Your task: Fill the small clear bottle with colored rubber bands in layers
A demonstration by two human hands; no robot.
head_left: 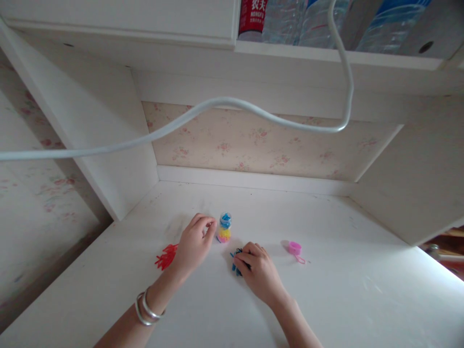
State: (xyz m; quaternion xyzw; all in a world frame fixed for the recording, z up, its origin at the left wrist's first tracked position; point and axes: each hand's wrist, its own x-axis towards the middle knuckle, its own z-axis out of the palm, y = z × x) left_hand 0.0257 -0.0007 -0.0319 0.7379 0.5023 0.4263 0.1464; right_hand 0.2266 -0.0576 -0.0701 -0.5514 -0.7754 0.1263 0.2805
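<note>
A small clear jar point(224, 233) stands upright on the white desk, with pink, yellow and blue bits layered inside. Just left of its mouth is my left hand point(196, 239), thumb and fingertips pinched together; whatever they may hold is too small to make out. My right hand point(259, 268) reaches down to a small pile of dark blue strips point(236, 267), its fingers closed on some of them and hiding part of the pile. Beside my left wrist lies a heap of red strips point(166, 256), partly covered by the hand. A pink cap with a loop point(295, 248) lies to the right.
A white cable point(217, 102) hangs across the view in front of the desk. Overhead, a shelf point(333, 54) holds several plastic bottles point(282, 21) and a red-labelled one point(253, 17). White side panels point(97, 121) and a flowered wall point(232, 145) enclose the desk.
</note>
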